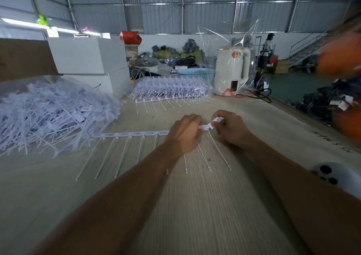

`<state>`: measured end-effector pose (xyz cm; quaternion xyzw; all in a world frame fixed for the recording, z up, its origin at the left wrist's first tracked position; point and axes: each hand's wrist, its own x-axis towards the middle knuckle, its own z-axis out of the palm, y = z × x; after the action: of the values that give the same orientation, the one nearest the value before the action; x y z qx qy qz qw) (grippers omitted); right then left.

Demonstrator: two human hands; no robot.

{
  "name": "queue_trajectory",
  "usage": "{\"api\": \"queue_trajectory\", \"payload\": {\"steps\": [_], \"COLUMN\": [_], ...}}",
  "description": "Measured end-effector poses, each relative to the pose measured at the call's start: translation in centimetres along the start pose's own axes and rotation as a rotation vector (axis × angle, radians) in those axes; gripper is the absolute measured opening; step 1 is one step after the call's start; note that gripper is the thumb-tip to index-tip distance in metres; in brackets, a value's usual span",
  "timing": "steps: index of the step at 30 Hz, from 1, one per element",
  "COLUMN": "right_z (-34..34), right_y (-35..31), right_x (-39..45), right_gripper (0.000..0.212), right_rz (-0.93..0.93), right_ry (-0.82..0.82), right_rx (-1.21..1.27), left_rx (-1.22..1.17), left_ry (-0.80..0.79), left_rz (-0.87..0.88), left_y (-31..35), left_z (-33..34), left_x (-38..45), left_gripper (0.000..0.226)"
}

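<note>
A white plastic strip of tag ties (134,134) lies across the wooden table (195,206), its thin tails pointing toward me. My left hand (184,132) grips the strip's right end, fingers curled over it. Just to the right, my right hand (230,128) pinches a single white tag (214,122) at that end, bent upward from the strip. Three tails hang down between my wrists. The fingertips hide where tag and strip meet.
A big loose heap of separated ties (48,112) lies at the left. Stacked tie strips (172,87) in clear wrap sit at the back, beside a blue basket (195,74) and a white appliance (231,71). White boxes (88,55) stand back left. A person (266,51) stands far right.
</note>
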<state>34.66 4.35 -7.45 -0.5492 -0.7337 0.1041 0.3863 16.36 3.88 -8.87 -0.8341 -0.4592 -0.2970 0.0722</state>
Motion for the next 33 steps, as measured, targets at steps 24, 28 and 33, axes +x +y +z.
{"api": "queue_trajectory", "payload": {"steps": [24, 28, 33], "right_z": [-0.8, -0.8, -1.0], "right_y": [-0.7, -0.7, -0.7], "right_x": [-1.0, -1.0, -0.9], "right_gripper": [0.013, 0.012, 0.009], "right_rz": [-0.025, -0.037, -0.123], "right_ry": [-0.123, -0.21, -0.241], "right_rx": [0.346, 0.353, 0.299], "left_rx": [-0.379, -0.436, -0.444], "left_ry": [-0.148, -0.115, -0.159], "left_rz": [-0.409, -0.437, -0.42], "left_y": [-1.4, -1.4, -0.8], "left_z": [-2.3, -2.1, -1.9], "left_x": [0.3, 0.4, 0.6], "left_gripper": [0.022, 0.023, 0.026]}}
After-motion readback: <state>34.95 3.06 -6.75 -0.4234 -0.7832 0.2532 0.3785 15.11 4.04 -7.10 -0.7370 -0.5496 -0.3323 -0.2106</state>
